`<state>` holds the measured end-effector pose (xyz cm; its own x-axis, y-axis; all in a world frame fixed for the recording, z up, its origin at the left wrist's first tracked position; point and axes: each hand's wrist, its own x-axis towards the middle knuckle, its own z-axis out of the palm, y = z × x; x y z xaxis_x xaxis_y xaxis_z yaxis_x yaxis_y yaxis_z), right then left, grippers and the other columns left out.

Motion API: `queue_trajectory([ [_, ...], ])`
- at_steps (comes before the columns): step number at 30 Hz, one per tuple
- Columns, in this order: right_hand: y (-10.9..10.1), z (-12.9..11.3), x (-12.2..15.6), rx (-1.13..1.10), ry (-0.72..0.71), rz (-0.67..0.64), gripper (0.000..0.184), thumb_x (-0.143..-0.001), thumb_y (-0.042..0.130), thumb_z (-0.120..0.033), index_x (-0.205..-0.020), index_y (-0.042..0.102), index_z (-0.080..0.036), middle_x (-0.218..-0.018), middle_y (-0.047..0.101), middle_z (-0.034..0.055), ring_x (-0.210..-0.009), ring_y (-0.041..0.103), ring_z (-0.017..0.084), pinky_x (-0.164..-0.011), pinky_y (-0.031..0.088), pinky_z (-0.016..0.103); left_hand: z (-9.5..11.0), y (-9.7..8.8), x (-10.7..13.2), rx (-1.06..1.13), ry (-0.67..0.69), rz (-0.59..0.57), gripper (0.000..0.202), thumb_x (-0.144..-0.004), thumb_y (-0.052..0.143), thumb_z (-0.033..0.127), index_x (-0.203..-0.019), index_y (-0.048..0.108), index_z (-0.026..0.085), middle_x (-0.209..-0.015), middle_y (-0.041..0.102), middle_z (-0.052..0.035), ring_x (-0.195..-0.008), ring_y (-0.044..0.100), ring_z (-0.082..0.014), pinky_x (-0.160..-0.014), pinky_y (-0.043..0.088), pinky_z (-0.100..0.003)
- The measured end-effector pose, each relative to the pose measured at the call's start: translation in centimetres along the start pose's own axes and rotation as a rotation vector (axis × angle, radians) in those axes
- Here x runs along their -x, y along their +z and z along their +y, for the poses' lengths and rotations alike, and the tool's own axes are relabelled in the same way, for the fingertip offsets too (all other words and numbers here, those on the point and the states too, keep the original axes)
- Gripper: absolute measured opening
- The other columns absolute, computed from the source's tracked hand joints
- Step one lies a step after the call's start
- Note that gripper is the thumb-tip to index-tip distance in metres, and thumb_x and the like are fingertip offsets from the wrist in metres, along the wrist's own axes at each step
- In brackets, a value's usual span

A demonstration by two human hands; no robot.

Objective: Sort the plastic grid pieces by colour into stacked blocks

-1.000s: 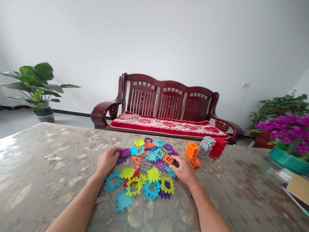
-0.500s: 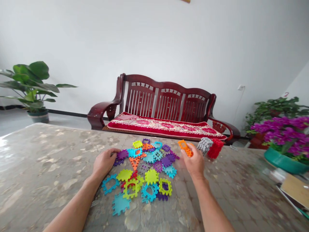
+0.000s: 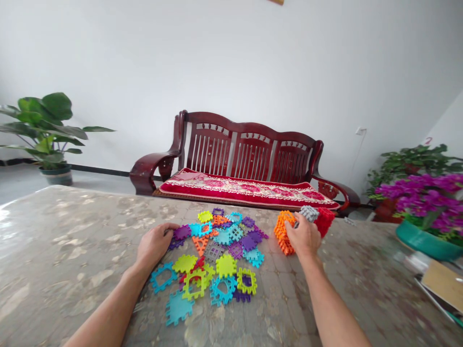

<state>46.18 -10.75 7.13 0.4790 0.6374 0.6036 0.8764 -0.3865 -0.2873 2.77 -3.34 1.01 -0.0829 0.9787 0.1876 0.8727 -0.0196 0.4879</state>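
Note:
A spread of flat, toothed plastic tiles (image 3: pixel 213 255) in teal, lime, purple, orange and grey lies on the marbled table (image 3: pixel 72 250). My left hand (image 3: pixel 155 243) rests at the pile's left edge, fingers curled on a purple tile (image 3: pixel 181 232). My right hand (image 3: pixel 305 237) is closed on an orange cube-like block built of tiles (image 3: pixel 282 231), pressing against its right side. Just behind stand a grey tile block (image 3: pixel 308 212) and a red tile block (image 3: pixel 324 220), partly hidden by the hand.
A dark wooden bench (image 3: pixel 246 159) with a red cushion stands beyond the table. A potted green plant (image 3: pixel 47 130) is far left. Purple flowers in a teal pot (image 3: pixel 427 212) and a stack of papers (image 3: pixel 441 284) sit at the right.
My right hand picked an orange tile out of the pile, carried it right, and now presses on the orange block. My left hand stayed on the purple tile.

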Motion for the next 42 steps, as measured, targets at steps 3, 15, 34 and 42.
queue_trajectory([
  [3,0.2,0.2,0.0,0.009,-0.008,-0.025,0.047,-0.079,0.059,-0.046,-0.119,0.068,-0.023,-0.096,0.073,0.0135,-0.085,0.063,0.03,-0.076,0.044,0.04,0.1,-0.1,0.0,0.002,-0.008,-0.007,0.037,-0.083,0.043,0.028,-0.104,0.074,0.029,-0.107,0.076,0.0009,-0.1,0.068,-0.0209,-0.082,0.049,-0.026],
  [15,0.8,-8.3,5.7,-0.398,-0.482,-0.218,0.02,-0.085,0.057,-0.028,-0.098,0.072,-0.026,-0.103,0.073,0.0029,-0.1,0.058,0.023,-0.091,0.042,0.035,0.9,-0.5,0.5,0.04,0.0,-0.021,0.037,-0.081,0.046,0.023,-0.104,0.074,0.029,-0.106,0.076,0.0022,-0.1,0.067,-0.0191,-0.085,0.049,-0.026],
  [34,4.9,-18.3,3.9,0.058,-0.687,-0.585,0.023,-0.088,0.054,-0.033,-0.099,0.071,-0.022,-0.111,0.07,0.008,-0.109,0.054,0.025,-0.089,0.037,0.035,1.3,-0.6,0.7,0.062,-0.012,-0.02,0.035,-0.081,0.047,0.021,-0.101,0.075,0.029,-0.103,0.076,0.002,-0.098,0.067,-0.0185,-0.088,0.047,-0.027],
  [42,3.7,-18.0,5.2,0.038,-0.738,-0.532,0.021,-0.086,0.053,-0.023,-0.092,0.073,-0.022,-0.102,0.071,0.008,-0.104,0.056,0.023,-0.087,0.036,0.033,1.3,-0.6,0.7,0.057,0.003,-0.009,0.035,-0.081,0.047,0.021,-0.101,0.075,0.029,-0.104,0.076,0.0019,-0.098,0.067,-0.0181,-0.088,0.046,-0.026],
])
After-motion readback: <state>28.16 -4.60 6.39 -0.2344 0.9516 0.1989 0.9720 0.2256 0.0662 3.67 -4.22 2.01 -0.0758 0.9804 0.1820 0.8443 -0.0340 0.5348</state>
